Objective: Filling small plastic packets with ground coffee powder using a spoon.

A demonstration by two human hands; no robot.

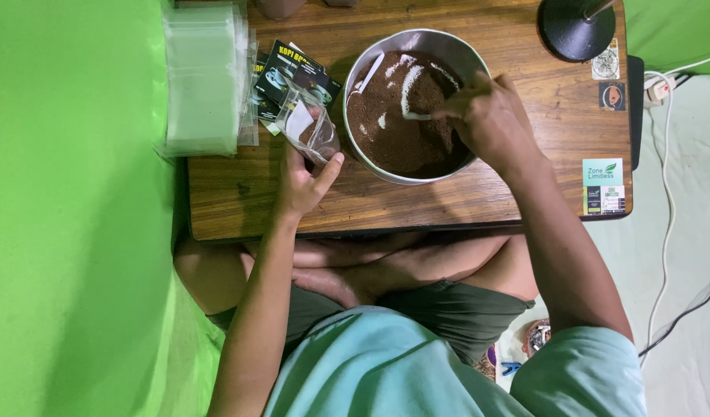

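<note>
Left hand (301,181) fingers curled gripping, right hand (490,120) pinching

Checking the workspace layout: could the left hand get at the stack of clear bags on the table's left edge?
Probably not freely: the left hand already holds a small clear pouch. The stack of clear bags lies close by, nothing between.

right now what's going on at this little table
A person sits at a low wooden table. Their right hand works a white scoop in a metal bowl of brown powder. Their left hand holds a small clear bag, partly filled, beside the bowl. A stack of clear bags lies to the left.
</note>
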